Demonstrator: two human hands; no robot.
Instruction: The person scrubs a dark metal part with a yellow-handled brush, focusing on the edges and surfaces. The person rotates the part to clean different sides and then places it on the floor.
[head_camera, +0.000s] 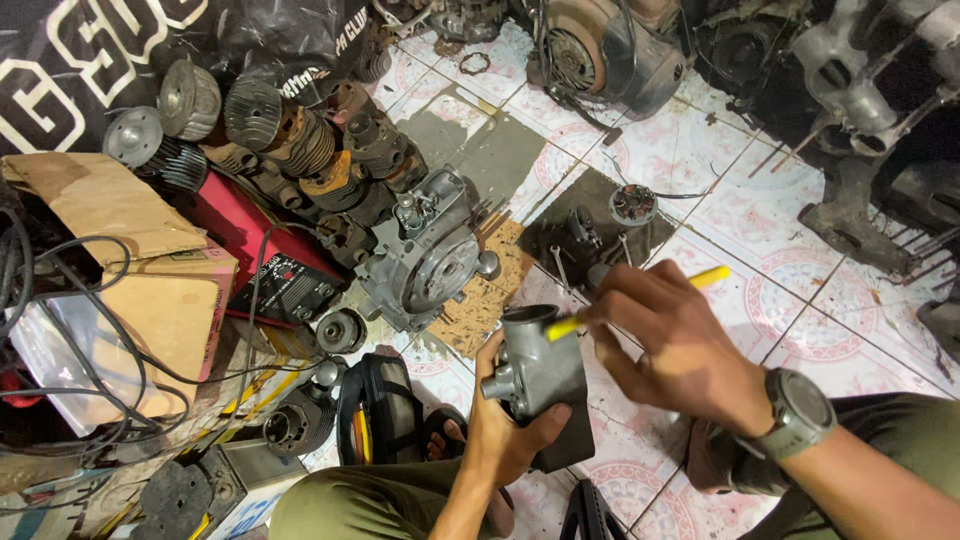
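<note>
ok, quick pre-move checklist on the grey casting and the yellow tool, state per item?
1. Left hand grips the grey metal casting from below: ok.
2. Right hand holds the yellow tool: ok.
3. Tool end at the casting's top opening: ok; how deep it goes, cannot tell.
4. Casting held clear of the tiled floor: ok.
5. Floor space near the hands free of loose parts: not ok, engine case and small parts lie close.
6. Sandalled foot clear under the casting: cannot tell.
</note>
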